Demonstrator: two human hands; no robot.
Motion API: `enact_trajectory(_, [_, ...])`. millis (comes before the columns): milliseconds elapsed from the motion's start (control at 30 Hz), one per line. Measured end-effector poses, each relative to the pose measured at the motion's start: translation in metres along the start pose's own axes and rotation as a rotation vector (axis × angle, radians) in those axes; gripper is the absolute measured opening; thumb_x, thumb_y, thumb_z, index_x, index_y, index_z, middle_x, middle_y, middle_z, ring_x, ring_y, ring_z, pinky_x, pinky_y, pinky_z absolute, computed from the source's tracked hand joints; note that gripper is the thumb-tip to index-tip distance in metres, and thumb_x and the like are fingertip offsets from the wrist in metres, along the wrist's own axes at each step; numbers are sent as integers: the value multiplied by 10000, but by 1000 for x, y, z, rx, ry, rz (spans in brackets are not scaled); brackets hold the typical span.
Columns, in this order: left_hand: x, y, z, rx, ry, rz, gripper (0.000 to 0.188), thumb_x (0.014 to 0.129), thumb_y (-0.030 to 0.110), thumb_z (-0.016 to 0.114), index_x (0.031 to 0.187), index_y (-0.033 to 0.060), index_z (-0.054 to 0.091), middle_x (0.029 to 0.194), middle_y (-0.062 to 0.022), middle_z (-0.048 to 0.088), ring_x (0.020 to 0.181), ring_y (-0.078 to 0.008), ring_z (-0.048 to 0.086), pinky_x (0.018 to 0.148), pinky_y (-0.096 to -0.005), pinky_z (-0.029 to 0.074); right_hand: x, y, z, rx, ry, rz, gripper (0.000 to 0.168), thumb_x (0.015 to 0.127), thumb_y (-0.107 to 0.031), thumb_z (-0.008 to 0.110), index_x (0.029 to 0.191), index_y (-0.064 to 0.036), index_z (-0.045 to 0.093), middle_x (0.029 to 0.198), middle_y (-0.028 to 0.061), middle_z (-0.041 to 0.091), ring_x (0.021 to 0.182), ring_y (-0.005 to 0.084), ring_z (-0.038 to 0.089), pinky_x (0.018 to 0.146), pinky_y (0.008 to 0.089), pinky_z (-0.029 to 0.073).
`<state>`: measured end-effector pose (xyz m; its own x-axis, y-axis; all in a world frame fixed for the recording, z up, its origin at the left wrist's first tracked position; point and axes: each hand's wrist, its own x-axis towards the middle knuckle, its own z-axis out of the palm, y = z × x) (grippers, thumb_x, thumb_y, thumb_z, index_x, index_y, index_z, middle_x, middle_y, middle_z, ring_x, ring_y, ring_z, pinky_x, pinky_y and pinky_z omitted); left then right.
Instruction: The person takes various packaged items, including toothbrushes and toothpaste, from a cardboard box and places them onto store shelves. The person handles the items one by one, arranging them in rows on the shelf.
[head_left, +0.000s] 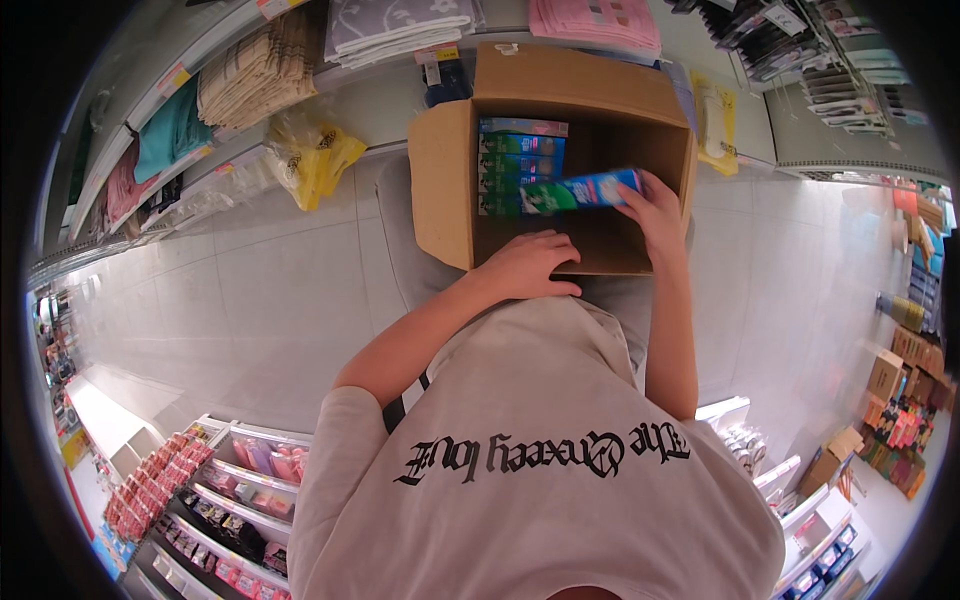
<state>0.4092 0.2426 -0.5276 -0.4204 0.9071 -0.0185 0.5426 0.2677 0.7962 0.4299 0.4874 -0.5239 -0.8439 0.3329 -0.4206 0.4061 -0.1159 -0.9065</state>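
An open cardboard box (442, 187) rests before me, over my legs. Several slim green and blue printed cartons (523, 165) lie stacked along its left wall, a lighter one (525, 127) at the far end. My right hand (656, 214) grips the end of another green and blue carton (585, 191), slightly blurred and tilted above the box's inside; its far end overlaps the stack in view. At the box's near edge rests my left hand (532, 262), fingers slightly bent and apart, holding nothing.
Shelving with folded beige towels (259, 67), grey towels (397, 30) and pink towels (592, 26) borders the far side. Yellow plastic packaging (319, 161) hangs off the lower shelf. Tiled floor (300, 285) extends to both sides. Stocked shelves (240, 487) stand behind me.
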Motion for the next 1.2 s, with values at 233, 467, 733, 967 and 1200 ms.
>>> enact_trajectory(233, [3,-6,7,140,-27,33,279,837,193,711,1087,84,654,1054,-55,609,1031,-255,585,897,-391,498,120,94,58,-328,73,-87,333,772,-164,795,1035,19,705,857,127,718,791,180,669,733,330,517])
enact_trajectory(467, [1,-10,9,112,-47,-7,280,839,189,706,1092,80,653,1056,-54,605,1043,-255,577,911,-401,493,147,139,68,-817,34,54,498,757,-321,804,1118,2,689,1028,222,711,978,339,688,822,393,530])
enact_trajectory(733, [-1,-7,8,108,-83,-16,312,838,214,709,1115,83,646,1062,-56,599,1055,-256,570,910,-397,499,139,181,59,-570,-230,230,422,759,-207,710,1093,49,683,1085,268,686,1020,332,686,875,398,532])
enact_trajectory(967, [4,-6,9,102,-103,-17,305,859,240,698,1115,82,645,1078,-53,602,1058,-260,574,899,-397,503,149,158,56,-683,-303,-10,485,808,-224,649,1228,15,614,1080,254,686,1010,347,682,863,421,531])
enact_trajectory(1200, [7,-6,6,-165,155,-131,177,909,205,661,952,34,648,921,-125,648,880,-315,631,766,-415,514,19,40,56,-775,-278,-361,206,911,-194,524,965,-44,654,991,259,661,971,449,618,834,517,504])
